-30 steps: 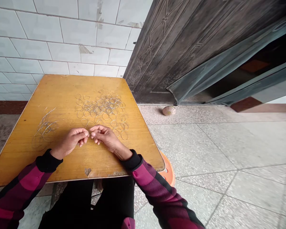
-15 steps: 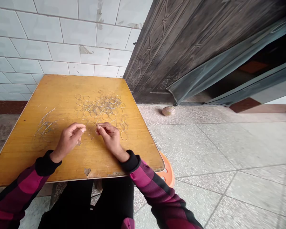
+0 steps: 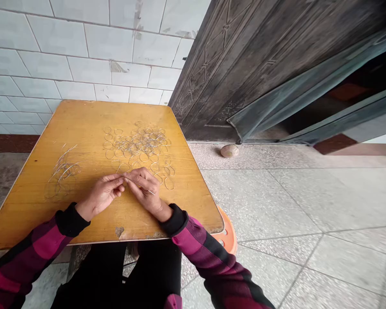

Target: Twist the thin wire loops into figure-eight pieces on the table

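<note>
Above the near half of the wooden table [image 3: 93, 227], my left hand [image 3: 103, 192] and my right hand [image 3: 147, 191] meet fingertip to fingertip. Both are closed in a pinch on a thin metal wire [image 3: 150, 192], whose end sticks out over the back of my right hand. The stretch of wire between the fingertips is mostly hidden. Just beyond my hands lies a spread of wire loops [image 3: 144, 140], many of them twisted into figure-eight shapes. To the left of my left hand rests a loose heap of straight and curved wires [image 3: 64, 169].
White wall tiles [image 3: 80, 38] rise behind the table's far edge. A dark carved door [image 3: 218, 68] with a greenish curtain [image 3: 260, 111] stands on the right. On the floor are a pale ball [image 3: 229, 151] and, by the table's right corner, an orange stool [image 3: 229, 234].
My hands have come together from a small gap apart, the left moving right. The wire's end now shows across my right hand. The view has shifted slightly.
</note>
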Tool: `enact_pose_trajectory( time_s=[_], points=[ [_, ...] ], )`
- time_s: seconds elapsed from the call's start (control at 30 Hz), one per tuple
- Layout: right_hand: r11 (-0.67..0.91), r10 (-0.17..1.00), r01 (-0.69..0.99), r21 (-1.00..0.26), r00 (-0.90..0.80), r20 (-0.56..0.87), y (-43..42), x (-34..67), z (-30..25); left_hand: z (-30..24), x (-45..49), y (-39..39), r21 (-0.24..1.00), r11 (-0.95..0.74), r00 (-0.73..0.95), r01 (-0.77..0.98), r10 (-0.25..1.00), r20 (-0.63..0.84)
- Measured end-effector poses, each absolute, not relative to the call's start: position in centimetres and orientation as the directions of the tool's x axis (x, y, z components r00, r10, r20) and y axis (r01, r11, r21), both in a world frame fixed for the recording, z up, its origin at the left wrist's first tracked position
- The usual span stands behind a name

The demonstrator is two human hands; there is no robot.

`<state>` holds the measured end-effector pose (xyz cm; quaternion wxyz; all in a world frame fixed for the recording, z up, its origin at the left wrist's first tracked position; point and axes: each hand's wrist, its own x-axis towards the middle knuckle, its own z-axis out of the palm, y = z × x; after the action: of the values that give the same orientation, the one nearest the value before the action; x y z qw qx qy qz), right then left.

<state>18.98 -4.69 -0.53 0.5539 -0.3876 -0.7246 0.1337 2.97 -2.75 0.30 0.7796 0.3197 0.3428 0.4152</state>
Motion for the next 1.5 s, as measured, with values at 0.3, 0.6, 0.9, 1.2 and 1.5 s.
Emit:
enact_pose_trajectory(
  time_s=[0.3, 0.6, 0.9, 1.2, 1.5],
  points=[
    [0.657, 0.713, 0.471, -0.589, -0.136, 0.687, -5.0, 19.1, -0.2, 0.0, 2.6, -2.2, 0.668, 0.526, 0.479, -0.527, 0.833, -0.278],
    [0.725, 0.619, 0.555, -0.408, -0.268, 0.738, -4.8, 19.3, -0.8, 0.3, 2.1, -1.9, 0.507, 0.640, 0.557, -0.577, 0.763, -0.329],
    [0.829, 0.524, 0.442, -0.342, -0.401, 0.751, -5.1, 19.3, -0.1, 1.4, 1.7, -1.4, 0.470, 0.659, 0.494, -0.587, 0.752, -0.437],
    [0.679, 0.724, 0.134, -0.722, -0.290, 0.627, -5.3, 19.0, 0.5, 1.1, 1.1, -1.2, 0.615, 0.529, 0.450, -0.585, 0.842, -0.296],
    [0.289, 0.889, -0.172, -0.942, -0.317, 0.330, -4.6, 20.3, 1.0, 2.3, 1.1, -2.0, 0.932, 0.250, 0.388, -0.262, 0.912, -0.136]
  ],
)
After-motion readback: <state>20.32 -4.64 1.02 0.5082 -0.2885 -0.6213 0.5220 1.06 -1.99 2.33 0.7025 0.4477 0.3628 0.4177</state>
